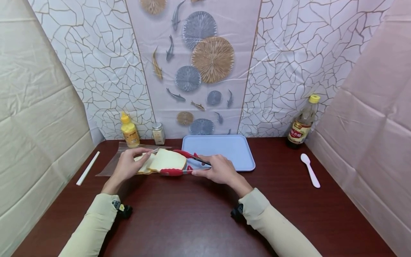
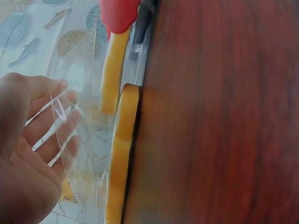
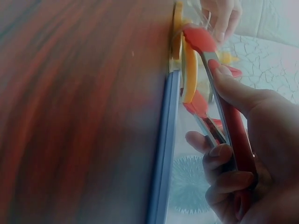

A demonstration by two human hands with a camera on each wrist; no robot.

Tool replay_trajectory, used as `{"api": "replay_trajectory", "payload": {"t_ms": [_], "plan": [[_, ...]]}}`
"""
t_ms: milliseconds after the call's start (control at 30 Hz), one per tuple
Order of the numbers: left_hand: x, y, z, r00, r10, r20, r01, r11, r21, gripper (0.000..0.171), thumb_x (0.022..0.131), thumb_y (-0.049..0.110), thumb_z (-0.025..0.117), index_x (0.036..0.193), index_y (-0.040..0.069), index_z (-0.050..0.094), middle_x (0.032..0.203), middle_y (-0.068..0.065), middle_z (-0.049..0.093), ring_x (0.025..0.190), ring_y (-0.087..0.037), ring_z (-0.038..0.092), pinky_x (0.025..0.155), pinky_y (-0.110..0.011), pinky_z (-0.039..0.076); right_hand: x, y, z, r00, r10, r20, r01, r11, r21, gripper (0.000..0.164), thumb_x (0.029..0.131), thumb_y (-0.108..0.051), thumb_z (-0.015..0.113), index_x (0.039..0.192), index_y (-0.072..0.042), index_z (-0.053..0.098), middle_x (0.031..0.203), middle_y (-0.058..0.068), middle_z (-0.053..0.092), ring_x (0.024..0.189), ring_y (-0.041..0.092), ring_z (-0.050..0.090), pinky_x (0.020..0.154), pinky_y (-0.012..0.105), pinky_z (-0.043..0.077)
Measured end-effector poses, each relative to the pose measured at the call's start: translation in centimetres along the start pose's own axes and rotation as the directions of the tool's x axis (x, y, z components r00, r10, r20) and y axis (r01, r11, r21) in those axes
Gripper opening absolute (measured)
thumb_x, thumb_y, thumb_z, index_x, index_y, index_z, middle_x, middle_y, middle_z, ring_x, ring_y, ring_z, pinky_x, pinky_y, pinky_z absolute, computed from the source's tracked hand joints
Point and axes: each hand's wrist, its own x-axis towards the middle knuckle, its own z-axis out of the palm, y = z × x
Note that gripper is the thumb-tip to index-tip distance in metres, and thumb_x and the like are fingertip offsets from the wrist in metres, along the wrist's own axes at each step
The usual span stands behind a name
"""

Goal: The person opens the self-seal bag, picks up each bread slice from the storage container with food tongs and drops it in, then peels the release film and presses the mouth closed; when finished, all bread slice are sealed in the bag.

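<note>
My right hand (image 1: 219,168) grips a pair of red-tipped tongs (image 3: 230,116) by the handles. A slice of white bread (image 1: 168,159) with a tan crust is caught between the red tips. It overlaps a second bread slice (image 2: 122,154), which lies in a clear plastic bag (image 1: 110,167). In the left wrist view the held slice is raised a little above the lower one. My left hand (image 1: 128,165) pinches the bag's upper edge between thumb and fingertips, lifting the film over the bread.
A blue tray (image 1: 221,148) lies behind the tongs. At the back left stand a yellow squeeze bottle (image 1: 130,132) and a small shaker jar (image 1: 158,134). White chopsticks (image 1: 88,168) lie far left. A dark sauce bottle (image 1: 301,125) and a white spoon (image 1: 310,170) are at the right.
</note>
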Motion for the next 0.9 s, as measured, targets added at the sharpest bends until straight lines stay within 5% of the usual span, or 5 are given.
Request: {"api": "replay_trajectory", "payload": {"t_ms": [133,367,533,700,900], "plan": [[0.0,0.1,0.0,1.0,-0.005,0.005,0.005,1.0,-0.007,0.025,0.106,0.028,0.072,0.122,0.011,0.082,0.119,-0.012,0.082,0.12,-0.036,0.074,0.104,-0.062,0.057,0.5,-0.6,0.6,1.0,-0.008,0.006,0.008,1.0,0.011,0.077,0.09,-0.07,0.077,0.154,-0.03,0.061,0.151,0.006,0.068,0.121,0.023,0.071,0.084,0.042,0.058],[-0.2,0.1,0.0,0.999,-0.034,0.04,0.035,0.999,-0.019,0.026,0.107,0.028,0.072,0.125,0.011,0.081,0.124,-0.013,0.081,0.124,-0.037,0.071,0.107,-0.064,0.055,1.7,-1.7,2.2,0.999,0.003,0.039,-0.006,0.998,0.062,0.078,0.091,-0.071,0.076,0.155,-0.03,0.06,0.134,0.008,0.077,0.112,0.021,0.07,0.076,0.036,0.053],[-0.2,0.1,0.0,0.998,-0.034,0.056,0.035,0.999,-0.023,0.027,0.107,0.029,0.071,0.124,0.011,0.08,0.124,-0.014,0.08,0.125,-0.038,0.071,0.108,-0.066,0.054,2.6,-2.8,3.0,0.999,0.007,0.043,-0.009,0.998,0.056,0.079,0.09,-0.073,0.075,0.155,-0.03,0.061,0.139,0.008,0.075,0.12,0.021,0.07,0.082,0.038,0.057],[-0.1,0.3,-0.2,0.998,-0.031,0.056,0.034,0.998,-0.048,0.025,0.107,0.028,0.071,0.124,0.012,0.08,0.125,-0.014,0.08,0.125,-0.038,0.071,0.108,-0.066,0.054,3.4,-4.0,3.4,0.999,0.028,0.042,-0.03,0.998,0.057,0.078,0.091,-0.073,0.075,0.154,-0.029,0.061,0.117,0.01,0.08,0.12,0.022,0.071,0.08,0.038,0.058],[0.0,0.5,-0.4,0.997,-0.047,0.069,0.05,0.997,-0.05,0.026,0.107,0.028,0.071,0.128,0.014,0.079,0.129,-0.014,0.079,0.127,-0.037,0.069,0.109,-0.066,0.054,4.2,-5.2,4.2,0.998,0.06,0.026,-0.062,0.995,0.078,0.079,0.09,-0.071,0.077,0.154,-0.027,0.062,0.143,0.006,0.073,0.115,0.02,0.071,0.076,0.035,0.056]]}}
